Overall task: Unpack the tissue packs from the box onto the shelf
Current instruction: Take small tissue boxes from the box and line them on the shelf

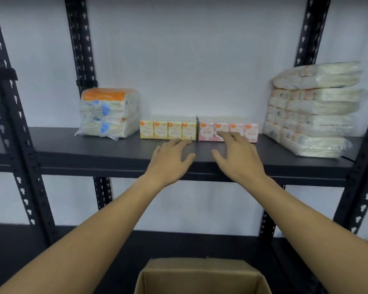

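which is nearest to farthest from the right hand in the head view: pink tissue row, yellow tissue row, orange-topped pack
From the right hand:
1. pink tissue row, at its fingertips, centre right.
2. yellow tissue row, just left of the pink.
3. orange-topped pack, far left on the shelf.

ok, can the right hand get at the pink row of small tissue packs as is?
Probably yes. The right hand is open, its fingertips already at the front of the pink row of small tissue packs, with only bare black metal shelf around it and nothing in between.
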{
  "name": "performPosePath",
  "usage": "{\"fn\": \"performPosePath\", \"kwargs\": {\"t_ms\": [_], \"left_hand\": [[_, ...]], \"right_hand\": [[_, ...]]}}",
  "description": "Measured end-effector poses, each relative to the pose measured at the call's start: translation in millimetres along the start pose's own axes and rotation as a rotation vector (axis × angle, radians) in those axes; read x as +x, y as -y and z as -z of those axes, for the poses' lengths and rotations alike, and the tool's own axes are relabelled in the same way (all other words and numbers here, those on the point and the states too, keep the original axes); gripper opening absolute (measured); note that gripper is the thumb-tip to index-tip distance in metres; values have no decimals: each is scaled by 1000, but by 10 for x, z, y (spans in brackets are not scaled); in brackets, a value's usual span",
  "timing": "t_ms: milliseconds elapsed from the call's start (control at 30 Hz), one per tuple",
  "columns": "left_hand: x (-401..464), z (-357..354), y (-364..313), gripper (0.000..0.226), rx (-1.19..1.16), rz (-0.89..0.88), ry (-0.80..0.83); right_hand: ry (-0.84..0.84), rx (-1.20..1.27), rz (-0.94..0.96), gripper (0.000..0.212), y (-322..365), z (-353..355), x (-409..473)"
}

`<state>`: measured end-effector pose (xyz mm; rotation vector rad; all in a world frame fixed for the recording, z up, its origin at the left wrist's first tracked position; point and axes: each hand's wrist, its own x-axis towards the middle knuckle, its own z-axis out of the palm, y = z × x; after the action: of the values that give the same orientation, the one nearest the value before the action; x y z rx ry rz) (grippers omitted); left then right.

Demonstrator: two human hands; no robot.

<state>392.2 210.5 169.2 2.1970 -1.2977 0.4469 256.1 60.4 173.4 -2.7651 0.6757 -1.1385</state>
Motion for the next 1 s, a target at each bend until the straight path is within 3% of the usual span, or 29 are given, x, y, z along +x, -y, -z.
{"fn": "performPosePath", "kwargs": {"t_ms": [200,333,867,1000], "left_hand": [[-784,-157,-78,44,-48,8,-79],[-1249,-396,-36,44,-108,47,-39],[-2287,-1739,558,36,-98,337,460],[-2443,-2098,637,34,-135,401,662]], "right_hand": [[-35,43,10,58,64,-71,-788],[38,99,-48,57,-11,-256,-1324],[682,23,-341,57,-617,-1452,-2868],[841,89,-414,56,-702,-1718,-3027]]}}
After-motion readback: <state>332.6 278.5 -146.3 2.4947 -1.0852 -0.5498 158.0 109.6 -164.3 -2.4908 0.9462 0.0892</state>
